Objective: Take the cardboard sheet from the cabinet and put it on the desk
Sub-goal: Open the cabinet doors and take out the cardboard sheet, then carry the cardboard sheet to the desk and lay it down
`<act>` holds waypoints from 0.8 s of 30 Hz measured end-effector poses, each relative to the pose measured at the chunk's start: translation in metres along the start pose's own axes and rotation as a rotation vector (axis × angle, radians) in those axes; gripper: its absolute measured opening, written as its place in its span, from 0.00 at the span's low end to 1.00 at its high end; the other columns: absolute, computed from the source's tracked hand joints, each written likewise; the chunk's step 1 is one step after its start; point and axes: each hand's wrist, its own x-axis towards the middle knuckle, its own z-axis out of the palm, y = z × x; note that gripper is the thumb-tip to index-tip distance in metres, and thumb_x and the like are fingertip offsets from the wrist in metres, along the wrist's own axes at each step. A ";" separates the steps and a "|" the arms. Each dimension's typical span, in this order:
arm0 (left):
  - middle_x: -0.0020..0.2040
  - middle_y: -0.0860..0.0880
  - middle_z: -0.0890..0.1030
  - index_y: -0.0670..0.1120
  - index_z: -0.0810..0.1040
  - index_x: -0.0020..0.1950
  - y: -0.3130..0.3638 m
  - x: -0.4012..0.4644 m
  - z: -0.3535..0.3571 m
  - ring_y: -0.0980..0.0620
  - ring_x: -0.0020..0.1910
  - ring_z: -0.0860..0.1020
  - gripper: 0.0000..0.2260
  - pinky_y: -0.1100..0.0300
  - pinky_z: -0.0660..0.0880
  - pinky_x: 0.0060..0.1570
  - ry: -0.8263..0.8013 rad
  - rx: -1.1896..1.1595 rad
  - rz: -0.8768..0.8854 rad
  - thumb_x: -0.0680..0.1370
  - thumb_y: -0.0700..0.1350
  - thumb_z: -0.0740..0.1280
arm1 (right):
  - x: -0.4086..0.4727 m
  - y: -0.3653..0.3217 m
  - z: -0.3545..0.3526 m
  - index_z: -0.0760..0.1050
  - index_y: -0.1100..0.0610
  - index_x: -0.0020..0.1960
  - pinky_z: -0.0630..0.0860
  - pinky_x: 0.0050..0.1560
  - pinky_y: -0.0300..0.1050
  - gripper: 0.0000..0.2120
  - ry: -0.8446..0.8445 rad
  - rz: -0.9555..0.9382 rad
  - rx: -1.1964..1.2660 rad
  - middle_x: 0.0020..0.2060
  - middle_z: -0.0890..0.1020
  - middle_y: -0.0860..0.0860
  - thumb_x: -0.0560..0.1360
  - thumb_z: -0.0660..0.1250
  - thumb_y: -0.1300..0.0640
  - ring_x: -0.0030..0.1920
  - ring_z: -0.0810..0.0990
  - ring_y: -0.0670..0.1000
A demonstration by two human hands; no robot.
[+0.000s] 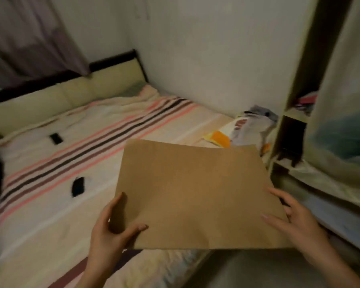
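Observation:
A flat brown cardboard sheet (193,194) is held level in front of me, above the edge of a bed. My left hand (110,229) grips its near left corner, thumb on top and fingers underneath. My right hand (293,221) grips the near right edge, fingers spread on top of the sheet. The open cabinet (293,129) stands at the right, with shelves holding bags and small items. No desk is in view.
A bed (71,163) with a striped blanket fills the left and middle. Two small black objects (56,138) (78,186) lie on it. Plastic bags and an orange packet (221,138) pile at the bed's far right corner. A curtain (29,34) hangs at the back left.

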 end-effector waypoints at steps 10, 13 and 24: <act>0.61 0.60 0.71 0.61 0.68 0.62 -0.069 -0.122 -0.224 0.56 0.60 0.69 0.40 0.57 0.69 0.57 0.467 0.072 -0.144 0.52 0.63 0.76 | -0.065 -0.078 0.219 0.71 0.50 0.60 0.65 0.45 0.31 0.30 -0.494 -0.337 -0.288 0.57 0.73 0.53 0.64 0.74 0.70 0.49 0.72 0.45; 0.63 0.54 0.73 0.63 0.69 0.60 -0.086 -0.146 -0.268 0.56 0.61 0.71 0.40 0.57 0.69 0.58 0.611 0.039 -0.207 0.49 0.63 0.76 | -0.067 -0.087 0.282 0.73 0.55 0.61 0.68 0.40 0.28 0.30 -0.630 -0.384 -0.344 0.56 0.76 0.55 0.62 0.75 0.71 0.47 0.74 0.44; 0.63 0.56 0.70 0.53 0.68 0.67 -0.149 -0.228 -0.404 0.56 0.61 0.67 0.39 0.58 0.66 0.60 1.050 0.124 -0.426 0.60 0.42 0.79 | -0.121 -0.117 0.540 0.70 0.50 0.65 0.69 0.56 0.48 0.31 -1.064 -0.531 -0.401 0.58 0.70 0.48 0.66 0.74 0.65 0.57 0.70 0.50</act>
